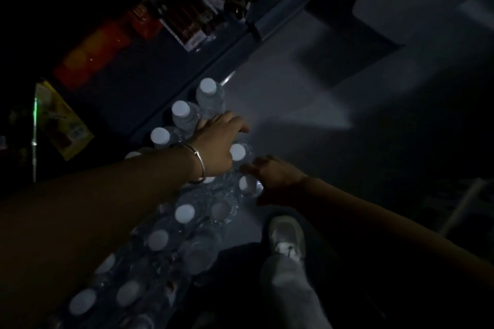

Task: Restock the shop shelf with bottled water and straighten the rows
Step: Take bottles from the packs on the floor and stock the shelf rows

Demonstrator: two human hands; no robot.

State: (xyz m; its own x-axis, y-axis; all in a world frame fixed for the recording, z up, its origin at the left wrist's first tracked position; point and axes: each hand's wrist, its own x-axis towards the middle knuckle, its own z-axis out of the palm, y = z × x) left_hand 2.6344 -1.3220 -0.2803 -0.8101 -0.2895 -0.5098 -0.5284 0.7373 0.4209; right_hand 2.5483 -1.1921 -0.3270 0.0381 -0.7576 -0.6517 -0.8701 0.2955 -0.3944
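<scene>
Nearest me, my pale shoe (pixel 287 238) stands on the grey floor (pixel 334 88) beside a shrink-wrapped pack of water bottles (pixel 171 243), white caps up. My right hand (pixel 272 172) rests at the pack's far corner, fingers reaching toward a cap (pixel 247 184); it is too dark to tell how tightly they close. My left hand (pixel 217 141), a bangle (pixel 199 167) on its wrist, lies fingers down over a bottle top (pixel 237 152), loosely curved. Beyond, three loose bottles (pixel 181 112) stand against the dim shelf edge (pixel 213 61).
</scene>
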